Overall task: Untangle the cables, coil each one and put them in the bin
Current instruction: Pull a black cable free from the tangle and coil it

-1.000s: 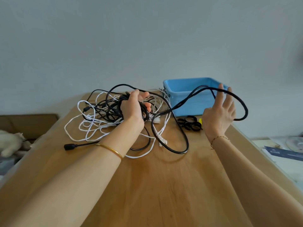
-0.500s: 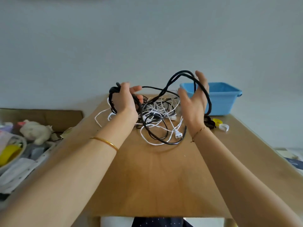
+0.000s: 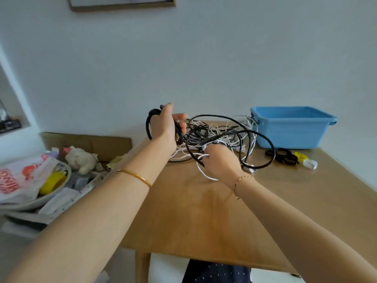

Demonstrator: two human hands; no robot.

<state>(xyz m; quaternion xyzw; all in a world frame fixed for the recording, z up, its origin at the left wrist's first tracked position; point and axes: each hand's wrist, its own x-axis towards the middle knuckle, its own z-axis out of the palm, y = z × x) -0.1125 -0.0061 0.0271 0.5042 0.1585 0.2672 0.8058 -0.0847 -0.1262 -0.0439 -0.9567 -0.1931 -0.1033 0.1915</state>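
The right hand (image 3: 219,160) has dropped from its raised loop down to the surface (image 3: 204,211). Its fingers are curled round the black cable (image 3: 272,149) where it runs among white strands. Just beyond, the left hand (image 3: 163,127) still grips the coil (image 3: 147,127) wound so far. The tangle (image 3: 220,133) lies short of the blue bin (image 3: 291,133). I judge the next length is being freed for another turn, and no cable is binned yet.

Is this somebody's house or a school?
Probably a room in someone's home: a wooden table, a framed picture hanging up high, and a soft toy among clutter beside the table.
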